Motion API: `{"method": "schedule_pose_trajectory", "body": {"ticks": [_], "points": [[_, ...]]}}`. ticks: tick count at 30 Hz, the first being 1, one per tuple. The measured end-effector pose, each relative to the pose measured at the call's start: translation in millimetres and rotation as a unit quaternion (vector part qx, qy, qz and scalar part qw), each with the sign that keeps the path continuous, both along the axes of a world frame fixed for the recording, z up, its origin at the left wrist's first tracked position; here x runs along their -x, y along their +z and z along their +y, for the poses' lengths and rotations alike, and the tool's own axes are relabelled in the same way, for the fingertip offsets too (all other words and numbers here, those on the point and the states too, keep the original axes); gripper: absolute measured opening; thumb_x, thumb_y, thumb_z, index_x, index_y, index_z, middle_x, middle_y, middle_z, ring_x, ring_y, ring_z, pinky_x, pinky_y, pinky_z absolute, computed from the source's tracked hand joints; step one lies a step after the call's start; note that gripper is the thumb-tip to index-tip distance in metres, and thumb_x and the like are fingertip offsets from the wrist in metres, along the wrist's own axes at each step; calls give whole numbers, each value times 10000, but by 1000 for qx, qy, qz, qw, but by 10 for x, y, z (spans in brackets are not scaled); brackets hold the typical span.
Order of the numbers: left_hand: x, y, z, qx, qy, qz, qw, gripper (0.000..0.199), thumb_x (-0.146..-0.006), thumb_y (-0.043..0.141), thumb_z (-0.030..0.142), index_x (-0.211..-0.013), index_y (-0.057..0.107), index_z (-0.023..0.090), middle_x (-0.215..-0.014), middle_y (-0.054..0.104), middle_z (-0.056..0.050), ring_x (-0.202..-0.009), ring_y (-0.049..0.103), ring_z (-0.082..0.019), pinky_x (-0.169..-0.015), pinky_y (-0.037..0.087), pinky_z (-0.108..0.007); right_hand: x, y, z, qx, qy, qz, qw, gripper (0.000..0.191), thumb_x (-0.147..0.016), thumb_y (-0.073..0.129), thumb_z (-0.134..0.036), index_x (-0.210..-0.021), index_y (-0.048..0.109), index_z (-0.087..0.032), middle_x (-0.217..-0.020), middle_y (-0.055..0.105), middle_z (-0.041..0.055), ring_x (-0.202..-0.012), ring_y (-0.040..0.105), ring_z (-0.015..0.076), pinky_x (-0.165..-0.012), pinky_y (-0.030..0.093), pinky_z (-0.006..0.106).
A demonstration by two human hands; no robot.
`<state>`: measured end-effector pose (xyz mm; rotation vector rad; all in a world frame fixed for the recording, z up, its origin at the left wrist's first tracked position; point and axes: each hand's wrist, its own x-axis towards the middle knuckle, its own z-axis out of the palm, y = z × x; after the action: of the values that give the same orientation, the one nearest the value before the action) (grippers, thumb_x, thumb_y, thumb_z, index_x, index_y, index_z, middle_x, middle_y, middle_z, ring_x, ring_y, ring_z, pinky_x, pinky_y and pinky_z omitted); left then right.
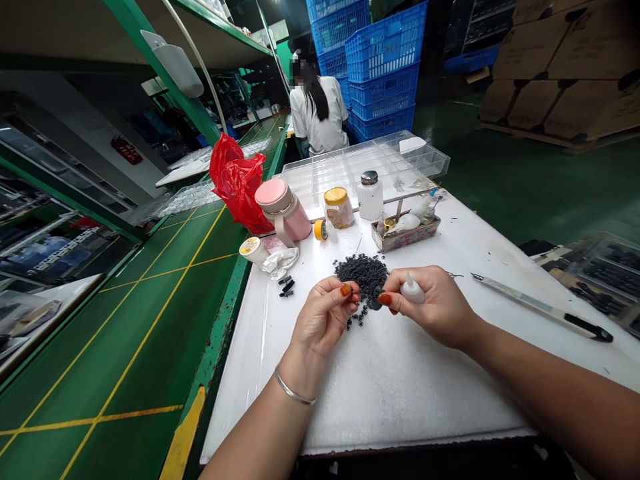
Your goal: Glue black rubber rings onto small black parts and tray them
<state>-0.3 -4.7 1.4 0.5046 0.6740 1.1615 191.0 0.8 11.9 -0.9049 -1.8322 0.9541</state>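
From my seat, a few black clips (pixel 287 287) lie at ten o'clock off my left hand (pixel 325 317), its fingertips pinched at the heap of small black rings (pixel 363 279), though I cannot tell if they grip one; my right hand (pixel 425 307) curls around a white dropper bottle (pixel 413 291), with a utility knife (pixel 543 308) at three o'clock

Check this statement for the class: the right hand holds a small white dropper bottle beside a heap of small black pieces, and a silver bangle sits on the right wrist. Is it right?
No: the silver bangle sits on the left wrist, as the head view shows; the rest stands.
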Motion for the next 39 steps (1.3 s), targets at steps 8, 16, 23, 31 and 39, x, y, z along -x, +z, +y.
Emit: {"method": "schedule_pose_trajectory", "body": {"ticks": [8,16,23,31,39], "points": [[-47,15,-40,10,2,-25,1000,327,-503,906,116,-752,695,145,-695,652,-13,-618,618,-74,-582,530,-115,0,11,-19,-13,6,16,1000,245,-843,636,-265,-642,584,-134,-555,576,-17,-503,475,68,-490,365,187],[-52,-73,-30,-22,-21,-30,999,207,-610,865,166,-735,700,160,-748,672,-15,-653,633,-80,-619,556,-152,44,23,-41,-22,8,10,1000,271,-837,640,-286,-623,586,-129,-535,547,-17,-494,447,72,-482,343,203],[-54,-116,-29,-18,-23,-8,1000,265,-598,878,228,-749,674,151,-754,662,-14,-650,613,-83,-615,544,-163,57,4,-55,-11,5,-4,1000,272,-839,621,-299,-626,577,-137,-550,548,-4,-506,446,89,-490,316,232],[-70,-147,-40,-23,-22,28,999,275,-588,883,238,-717,659,145,-811,645,-15,-751,622,-128,-672,548,-226,86,-8,-52,-8,-2,-24,1000,303,-842,628,-344,-626,589,-135,-547,551,3,-504,446,96,-495,292,246],[-72,-131,-41,-18,-29,22,999,246,-590,881,208,-703,670,147,-810,644,-11,-744,621,-113,-669,547,-202,73,-10,-54,-10,-1,-29,1000,331,-849,631,-371,-630,593,-127,-546,546,3,-505,443,93,-497,290,244]]}}
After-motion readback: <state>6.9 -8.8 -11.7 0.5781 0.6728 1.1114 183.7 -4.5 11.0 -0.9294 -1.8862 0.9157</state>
